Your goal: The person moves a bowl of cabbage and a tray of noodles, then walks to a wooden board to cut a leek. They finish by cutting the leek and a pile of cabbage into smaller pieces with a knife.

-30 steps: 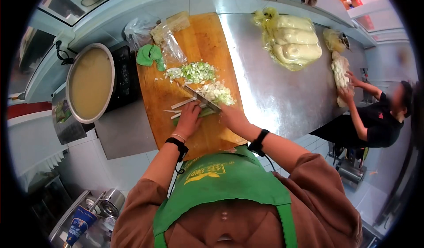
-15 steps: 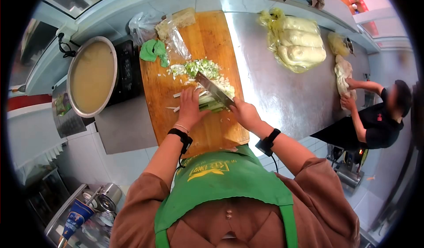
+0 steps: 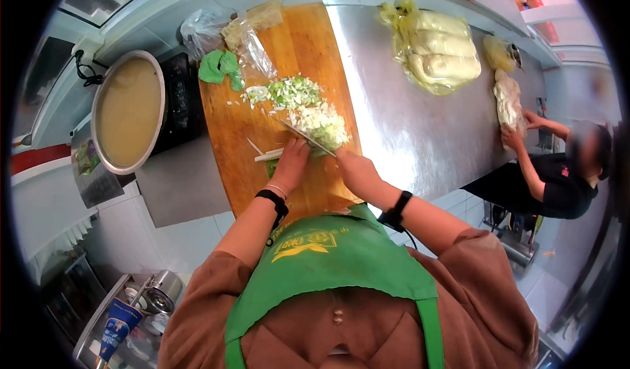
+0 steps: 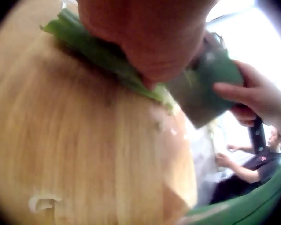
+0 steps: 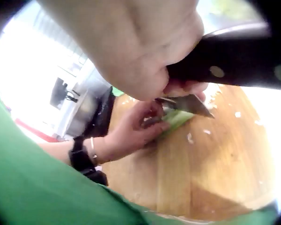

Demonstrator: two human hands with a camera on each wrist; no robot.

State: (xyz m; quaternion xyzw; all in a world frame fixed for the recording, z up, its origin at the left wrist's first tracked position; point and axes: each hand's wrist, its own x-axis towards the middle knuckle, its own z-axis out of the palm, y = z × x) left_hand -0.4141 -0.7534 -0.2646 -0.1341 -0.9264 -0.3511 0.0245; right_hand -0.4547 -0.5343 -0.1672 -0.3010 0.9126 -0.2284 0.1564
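Observation:
My right hand (image 3: 357,175) grips the black handle (image 5: 234,61) of a broad cleaver (image 3: 308,138), its blade standing on edge across the scallion stalks. Just left of the blade, my left hand (image 3: 292,162) holds the stalks down with bent fingers. Green scallion leaves (image 4: 93,54) run out from under that hand in the left wrist view, and the cut ends lie by the blade. Beyond the cleaver is a heap of chopped white scallion (image 3: 321,123), touching a greener chopped heap (image 3: 295,93) farther back. All of it lies on a wooden cutting board (image 3: 230,123).
On the left, a large pot of cloudy liquid (image 3: 129,113) stands beside a black cooker (image 3: 182,93). Green cloth-like scraps (image 3: 218,65) and plastic bags (image 3: 256,47) lie at the board's back. Bagged dough rolls (image 3: 443,50) sit on the steel counter (image 3: 400,132); another person (image 3: 558,172) handles dough at right.
Half a second ago the blade lay tilted over the chopped heap and my left fingers were spread. Now the blade is on edge, and the left fingers are drawn in on the stalks.

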